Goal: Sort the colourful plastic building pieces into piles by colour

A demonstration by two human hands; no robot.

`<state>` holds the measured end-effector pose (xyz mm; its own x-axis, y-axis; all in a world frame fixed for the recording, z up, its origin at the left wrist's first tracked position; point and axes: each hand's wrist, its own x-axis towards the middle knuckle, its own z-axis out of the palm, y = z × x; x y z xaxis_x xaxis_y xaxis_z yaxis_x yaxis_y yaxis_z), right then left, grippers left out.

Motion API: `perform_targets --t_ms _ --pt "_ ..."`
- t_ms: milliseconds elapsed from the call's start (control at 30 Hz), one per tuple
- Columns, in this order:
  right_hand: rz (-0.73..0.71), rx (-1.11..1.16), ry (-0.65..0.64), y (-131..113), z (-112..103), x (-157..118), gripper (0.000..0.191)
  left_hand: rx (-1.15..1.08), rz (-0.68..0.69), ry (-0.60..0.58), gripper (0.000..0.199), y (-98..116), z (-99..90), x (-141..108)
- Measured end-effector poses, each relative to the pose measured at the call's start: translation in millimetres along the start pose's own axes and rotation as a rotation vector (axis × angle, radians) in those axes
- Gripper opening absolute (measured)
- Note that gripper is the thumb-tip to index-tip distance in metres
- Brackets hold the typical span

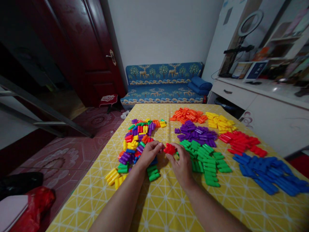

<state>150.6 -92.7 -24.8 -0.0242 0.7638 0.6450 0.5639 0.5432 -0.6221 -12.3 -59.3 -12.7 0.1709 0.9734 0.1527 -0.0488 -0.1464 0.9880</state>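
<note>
Red blocks [170, 149] in right grip [181, 162], blurred white lettering [258, 69] on dark box [252, 76]

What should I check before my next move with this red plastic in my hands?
1. Right hand gripping the red plastic: ok.
2. Left hand touching it too: cannot tell; fingertips are right beside it.
3. Red pile showing only red: ok.
4. Bare tablecloth all the way from right hand to red pile: not ok; green pile lies between.
5. Left-side pile one color: not ok, mixed.
</note>
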Motion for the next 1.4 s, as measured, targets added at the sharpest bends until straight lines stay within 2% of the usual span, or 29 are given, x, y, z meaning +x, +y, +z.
perform_targets --t_ms 467,600,700,800,933,1000,1067,1167,1233,1300,1400 --pt "0.025 0.093 0.030 -3.6 2.2 -1.4 0.031 0.029 0.016 0.012 0.040 -2.3 -1.6 2.3" --pt "-0.016 0.066 0.037 -7.4 -10.9 6.3 0.030 0.041 0.031 0.008 0.041 -1.4 -1.8 1.9" --pt "-0.035 -0.016 0.175 4.5 -48.5 30.1 0.031 0.038 0.027 0.011 0.041 -1.1 -2.2 1.9" --pt "0.055 -0.168 0.366 43.5 -108.4 61.7 0.037 0.034 0.020 0.013 0.042 -1.5 -2.6 2.4" --pt "0.215 -0.528 0.279 123.6 -186.5 85.2 0.043 0.035 0.012 0.011 0.043 -2.2 -2.5 3.0" --pt "0.267 -0.648 0.171 161.8 -212.2 84.5 0.048 0.038 0.015 0.010 0.042 -2.8 -2.4 3.1" --pt "0.290 -0.716 0.079 193.4 -227.3 79.3 0.053 0.039 0.019 0.003 0.041 -3.9 -2.6 3.3" --pt "0.330 -0.749 -0.013 224.6 -234.7 73.1 0.056 0.030 0.022 -0.004 0.041 -6.7 -3.3 4.4" --pt "0.359 -0.749 -0.024 231.2 -232.5 74.2 0.051 0.024 0.021 -0.002 0.041 -8.5 -3.9 5.3" --pt "0.360 -0.747 0.007 221.9 -224.0 79.0 0.043 0.023 0.017 -0.003 0.041 -9.3 -4.2 5.9" --pt "0.224 -0.634 0.048 173.3 -191.7 83.6 0.039 0.034 0.008 0.003 0.041 -8.3 -3.7 5.5"
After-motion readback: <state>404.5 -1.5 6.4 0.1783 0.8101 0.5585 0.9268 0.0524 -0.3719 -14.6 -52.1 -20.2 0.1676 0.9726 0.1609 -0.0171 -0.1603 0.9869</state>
